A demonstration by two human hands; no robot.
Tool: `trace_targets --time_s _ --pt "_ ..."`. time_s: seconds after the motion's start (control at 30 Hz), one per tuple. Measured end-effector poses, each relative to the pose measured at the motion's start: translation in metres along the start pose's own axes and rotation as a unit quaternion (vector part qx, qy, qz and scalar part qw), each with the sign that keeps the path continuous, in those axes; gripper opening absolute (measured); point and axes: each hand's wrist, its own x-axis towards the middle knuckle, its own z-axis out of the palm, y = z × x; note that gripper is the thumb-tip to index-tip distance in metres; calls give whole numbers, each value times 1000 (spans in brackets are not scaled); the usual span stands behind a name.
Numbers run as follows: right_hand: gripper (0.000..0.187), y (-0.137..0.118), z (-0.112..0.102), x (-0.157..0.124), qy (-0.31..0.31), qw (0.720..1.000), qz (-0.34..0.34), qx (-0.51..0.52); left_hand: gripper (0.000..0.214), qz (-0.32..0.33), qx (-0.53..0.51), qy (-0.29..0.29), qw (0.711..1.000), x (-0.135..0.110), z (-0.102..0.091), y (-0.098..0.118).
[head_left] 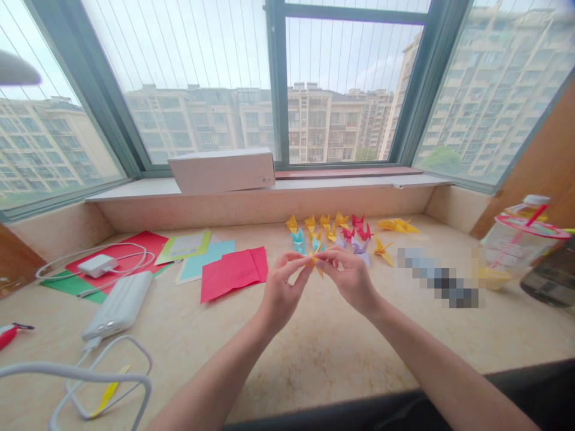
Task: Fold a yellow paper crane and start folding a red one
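Observation:
Between my two hands, over the middle of the counter, is a small yellow folded paper piece (319,272). My left hand (286,281) pinches its left side with thumb and forefinger. On the other side my right hand (348,274) grips it the same way, the fingertips of both hands nearly meeting. Much of the paper is hidden by the fingers. Just beyond stand several folded paper cranes in yellow (292,224), red (363,231), light blue (297,240) and lavender (360,247). A larger yellow crane (383,249) sits right of my right hand.
Left lie red paper sheets (231,274), a light blue sheet (209,260), a white power bank (120,304), a charger (97,265) and looping cables (81,375). A white box (222,170) rests on the sill. A lidded cup (512,245) and a blurred-out object (438,278) are right.

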Motion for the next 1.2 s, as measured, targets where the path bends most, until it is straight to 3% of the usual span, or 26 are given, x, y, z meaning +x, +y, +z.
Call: trace_targets --time_s 0.2,0.57,1.2 --pt "14 2 -2 1 1 1000 4 -2 20 15 29 -26 999 0 -2 0" --pt "16 -2 -1 -1 -2 999 45 18 8 79 116 0 990 -2 -7 -3" --pt "13 -2 2 -4 11 999 -30 -22 10 70 111 4 991 -2 -6 1"
